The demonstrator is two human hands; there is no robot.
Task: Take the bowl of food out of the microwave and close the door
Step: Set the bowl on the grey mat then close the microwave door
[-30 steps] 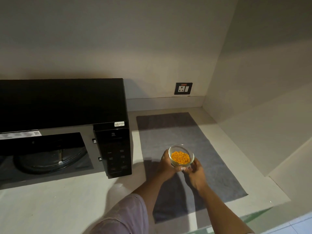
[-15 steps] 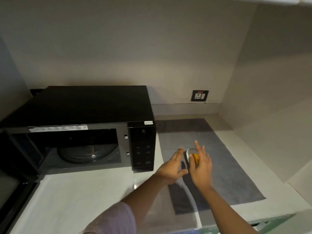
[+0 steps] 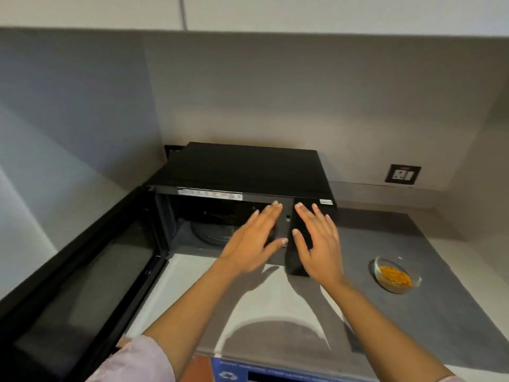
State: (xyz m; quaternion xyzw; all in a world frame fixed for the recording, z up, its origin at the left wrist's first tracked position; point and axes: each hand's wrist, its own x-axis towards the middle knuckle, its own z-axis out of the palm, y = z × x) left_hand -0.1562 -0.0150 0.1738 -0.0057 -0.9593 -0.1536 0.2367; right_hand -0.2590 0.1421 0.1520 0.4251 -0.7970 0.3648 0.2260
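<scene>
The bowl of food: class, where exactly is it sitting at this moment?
In the head view, the bowl of food sits on the grey mat, right of the microwave, untouched by either hand.

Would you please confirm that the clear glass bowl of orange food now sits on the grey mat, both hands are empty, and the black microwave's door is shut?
Not quite: the head view shows the black microwave's door wide open. The clear glass bowl of orange food does sit on the grey mat, and the left hand and right hand are empty.

You have a grey mat [image 3: 429, 307] lying flat on the pale counter [image 3: 248, 304], running toward the back right corner. A black wall socket [image 3: 403, 174] with a white switch sits on the back wall [image 3: 275, 100], and pale cabinets [image 3: 303, 12] hang above.
</scene>
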